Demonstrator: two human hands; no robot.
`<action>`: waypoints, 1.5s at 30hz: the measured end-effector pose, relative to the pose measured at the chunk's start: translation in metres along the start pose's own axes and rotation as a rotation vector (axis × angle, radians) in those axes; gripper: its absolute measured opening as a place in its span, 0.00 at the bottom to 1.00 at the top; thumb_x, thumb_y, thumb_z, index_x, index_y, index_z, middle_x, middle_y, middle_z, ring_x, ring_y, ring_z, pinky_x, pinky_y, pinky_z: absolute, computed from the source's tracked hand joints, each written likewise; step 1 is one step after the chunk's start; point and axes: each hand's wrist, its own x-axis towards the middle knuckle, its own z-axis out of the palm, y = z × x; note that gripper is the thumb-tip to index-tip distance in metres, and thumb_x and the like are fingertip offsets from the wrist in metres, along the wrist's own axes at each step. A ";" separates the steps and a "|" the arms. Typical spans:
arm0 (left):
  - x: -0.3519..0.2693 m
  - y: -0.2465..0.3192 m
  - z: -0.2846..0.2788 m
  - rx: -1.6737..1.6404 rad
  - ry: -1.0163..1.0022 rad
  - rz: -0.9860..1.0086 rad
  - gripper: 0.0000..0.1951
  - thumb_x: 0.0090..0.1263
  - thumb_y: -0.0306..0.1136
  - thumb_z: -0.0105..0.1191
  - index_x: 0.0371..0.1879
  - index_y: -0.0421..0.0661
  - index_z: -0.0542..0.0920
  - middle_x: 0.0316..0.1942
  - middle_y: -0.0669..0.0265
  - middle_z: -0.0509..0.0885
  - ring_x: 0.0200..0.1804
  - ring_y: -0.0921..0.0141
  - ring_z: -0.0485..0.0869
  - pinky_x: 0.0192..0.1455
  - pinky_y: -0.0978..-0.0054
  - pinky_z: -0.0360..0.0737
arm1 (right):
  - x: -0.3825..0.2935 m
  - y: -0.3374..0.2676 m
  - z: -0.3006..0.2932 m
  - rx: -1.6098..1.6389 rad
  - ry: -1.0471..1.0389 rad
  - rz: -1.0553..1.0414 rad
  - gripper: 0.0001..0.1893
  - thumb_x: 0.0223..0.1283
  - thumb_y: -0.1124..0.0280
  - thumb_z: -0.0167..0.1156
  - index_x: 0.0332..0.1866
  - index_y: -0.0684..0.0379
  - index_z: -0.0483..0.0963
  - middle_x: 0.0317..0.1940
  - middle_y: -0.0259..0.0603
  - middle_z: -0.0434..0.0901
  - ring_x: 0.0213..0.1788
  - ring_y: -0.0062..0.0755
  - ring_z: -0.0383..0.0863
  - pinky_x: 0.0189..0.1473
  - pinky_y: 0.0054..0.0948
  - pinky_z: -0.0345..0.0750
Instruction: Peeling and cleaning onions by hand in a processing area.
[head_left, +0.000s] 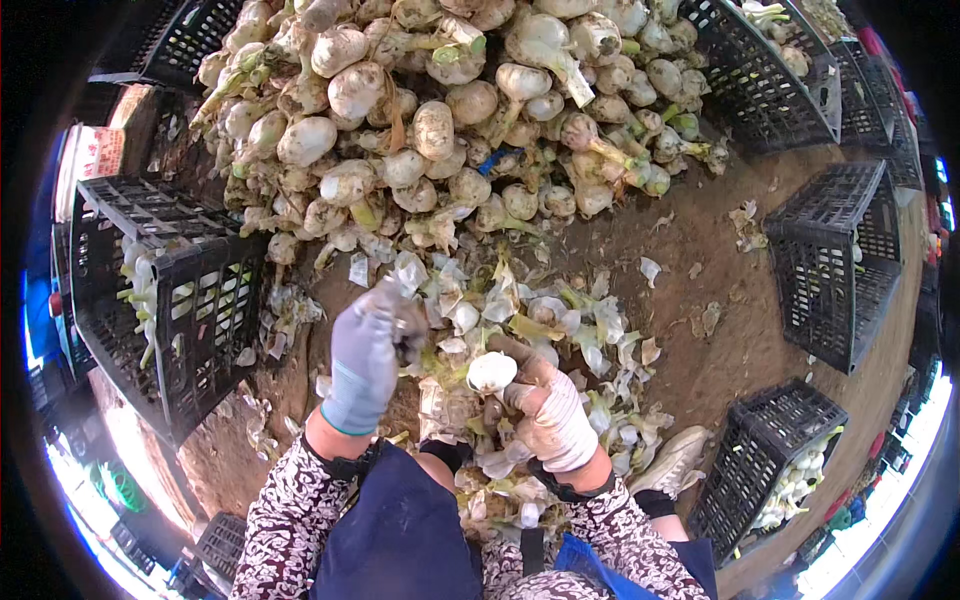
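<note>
In the head view, my right hand (553, 411), in a pale, soiled glove with bare-looking brownish fingertips, grips a white peeled garlic bulb (492, 372) at the middle of the picture. My left hand (369, 352), in a grey-lilac glove with a teal cuff, is raised to the left of the bulb, apart from it; its fingers are blurred, and whether they hold anything cannot be made out. Beneath and between both hands lie loose garlic skins (592, 330) and cut leaf pieces. Beyond them rises a large heap of unpeeled garlic bulbs (431, 131) with short stems.
A black plastic crate (169, 262) with white bulbs stands at the left. More crates stand at the right, one upper (817, 232) and one lower (750, 457) holding white bulbs. Another crate (750, 82) borders the heap. My shoe (675, 457) rests on the brown ground.
</note>
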 end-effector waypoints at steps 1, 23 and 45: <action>0.003 -0.005 -0.007 -0.154 0.149 -0.042 0.26 0.82 0.53 0.46 0.25 0.44 0.72 0.26 0.62 0.81 0.26 0.74 0.79 0.30 0.78 0.76 | -0.001 -0.001 0.001 0.000 -0.006 -0.001 0.31 0.64 0.79 0.51 0.75 0.68 0.61 0.63 0.44 0.77 0.64 0.32 0.77 0.68 0.30 0.72; -0.012 -0.004 0.017 0.955 -0.329 0.795 0.31 0.65 0.50 0.68 0.61 0.42 0.80 0.48 0.57 0.86 0.46 0.61 0.87 0.48 0.67 0.84 | -0.006 0.001 0.013 0.207 0.125 0.053 0.28 0.70 0.73 0.53 0.75 0.64 0.63 0.55 0.39 0.81 0.47 0.21 0.81 0.48 0.19 0.79; -0.003 -0.041 -0.015 0.245 0.054 -0.079 0.16 0.76 0.38 0.54 0.31 0.38 0.86 0.28 0.67 0.86 0.27 0.79 0.77 0.32 0.80 0.73 | -0.018 -0.027 0.003 0.244 0.119 -0.061 0.24 0.67 0.73 0.54 0.68 0.64 0.68 0.48 0.44 0.81 0.34 0.21 0.79 0.32 0.18 0.81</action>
